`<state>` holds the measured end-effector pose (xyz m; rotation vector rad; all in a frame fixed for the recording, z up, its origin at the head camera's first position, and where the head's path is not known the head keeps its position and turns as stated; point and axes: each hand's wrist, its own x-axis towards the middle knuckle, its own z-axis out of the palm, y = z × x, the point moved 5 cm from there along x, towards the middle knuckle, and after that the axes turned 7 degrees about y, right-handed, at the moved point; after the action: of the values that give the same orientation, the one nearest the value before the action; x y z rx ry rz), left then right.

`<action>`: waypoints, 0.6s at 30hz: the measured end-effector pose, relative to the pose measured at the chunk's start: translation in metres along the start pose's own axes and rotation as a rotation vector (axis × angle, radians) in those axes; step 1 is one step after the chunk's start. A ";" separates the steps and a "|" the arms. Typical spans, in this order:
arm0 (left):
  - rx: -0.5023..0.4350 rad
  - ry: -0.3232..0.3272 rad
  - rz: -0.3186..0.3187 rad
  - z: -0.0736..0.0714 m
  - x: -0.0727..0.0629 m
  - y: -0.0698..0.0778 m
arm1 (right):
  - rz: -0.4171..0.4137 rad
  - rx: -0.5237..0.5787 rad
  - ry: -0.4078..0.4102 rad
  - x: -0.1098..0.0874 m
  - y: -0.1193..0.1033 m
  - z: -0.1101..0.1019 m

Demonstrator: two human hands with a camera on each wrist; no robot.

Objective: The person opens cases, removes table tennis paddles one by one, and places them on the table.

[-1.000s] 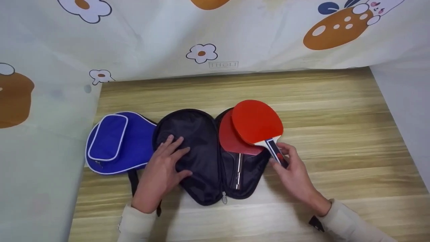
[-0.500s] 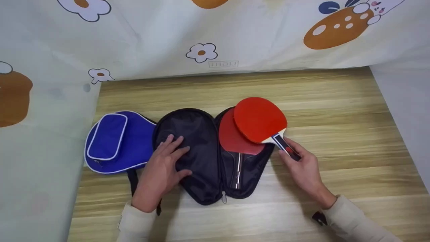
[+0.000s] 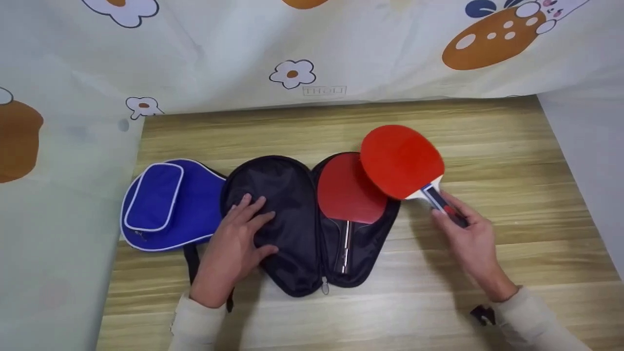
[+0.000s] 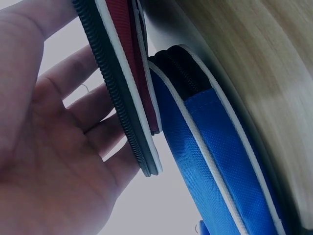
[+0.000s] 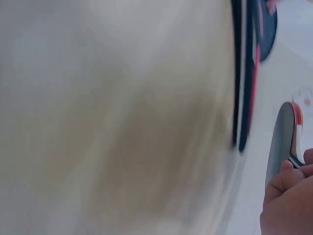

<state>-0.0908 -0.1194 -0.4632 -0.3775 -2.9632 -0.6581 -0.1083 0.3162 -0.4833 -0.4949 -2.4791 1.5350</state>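
My right hand [image 3: 470, 239] grips the handle of a red table tennis paddle [image 3: 402, 163], held above the table with its blade up and to the left. Its blade overlaps the upper right edge of an unzipped black-lined case [image 3: 292, 263]. A second red paddle [image 3: 348, 190] lies in the right half of that case, handle toward me. On the left half's lining rests my left hand [image 3: 236, 243], its fingers spread. In the left wrist view the palm [image 4: 58, 161] is beside the zippered edge [image 4: 117, 98]. The right wrist view, blurred, shows fingers [image 5: 293, 191] around the paddle handle.
A blue case [image 3: 200, 214] with white piping and a front pocket lies at the left, partly under the black flap. Its black strap [image 3: 192, 258] hangs toward me. A printed cloth [image 3: 219, 58] borders the back of the wooden table [image 3: 512, 146].
My right hand has moved up and to the right with the paddle, uncovering more of the second paddle in the case. My left hand has stayed in place.
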 end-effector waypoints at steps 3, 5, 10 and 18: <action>-0.003 0.005 0.000 0.000 0.000 0.000 | 0.029 -0.009 0.037 0.018 0.004 -0.019; -0.004 0.008 0.000 0.000 0.000 -0.001 | 0.052 -0.019 0.062 0.031 0.009 -0.032; -0.011 0.011 -0.005 0.001 -0.001 -0.001 | 0.141 0.145 0.078 0.060 0.026 -0.064; -0.013 0.004 -0.008 0.001 -0.001 -0.001 | 0.290 0.325 0.061 0.089 0.051 -0.109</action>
<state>-0.0902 -0.1198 -0.4646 -0.3656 -2.9594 -0.6780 -0.1456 0.4614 -0.4817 -0.8543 -2.1233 1.9497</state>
